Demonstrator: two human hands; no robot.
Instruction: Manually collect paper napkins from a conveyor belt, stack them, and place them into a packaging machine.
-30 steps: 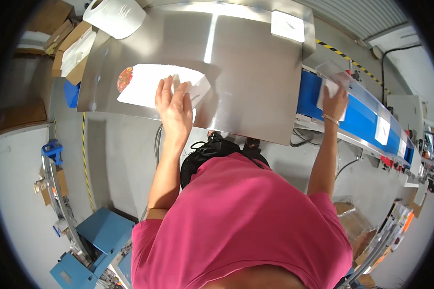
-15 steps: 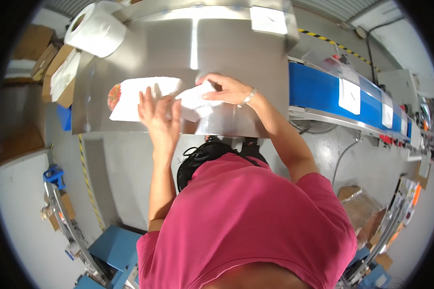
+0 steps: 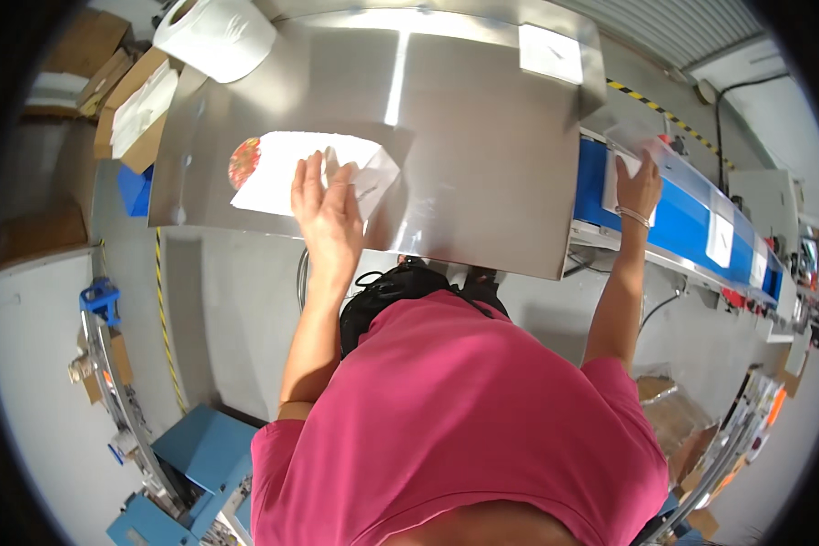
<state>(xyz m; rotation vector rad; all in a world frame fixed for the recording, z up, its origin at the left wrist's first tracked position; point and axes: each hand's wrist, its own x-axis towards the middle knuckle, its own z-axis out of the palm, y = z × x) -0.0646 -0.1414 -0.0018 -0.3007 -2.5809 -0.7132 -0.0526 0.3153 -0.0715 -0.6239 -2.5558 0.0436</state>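
Light pressure seemed wise: the left hand (image 3: 328,214) lay, fingers apart, on white sheets (image 3: 278,171); whether the right hand (image 3: 640,189) gripped, I couldn't tell.

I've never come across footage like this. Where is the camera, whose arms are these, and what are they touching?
There is no robot here: these are a person's own bare arms, seen by a fisheye camera worn on the head and looking down. That is why the pink shirt fills the lower middle and straight edges bend.

The left hand lies on a white paper-like pile on the metal table; a red patterned round end shows at its left. The right hand is at a white piece on the blue belt. Whether either hand grips is hard to tell.

A white roll sits at the table's far left.
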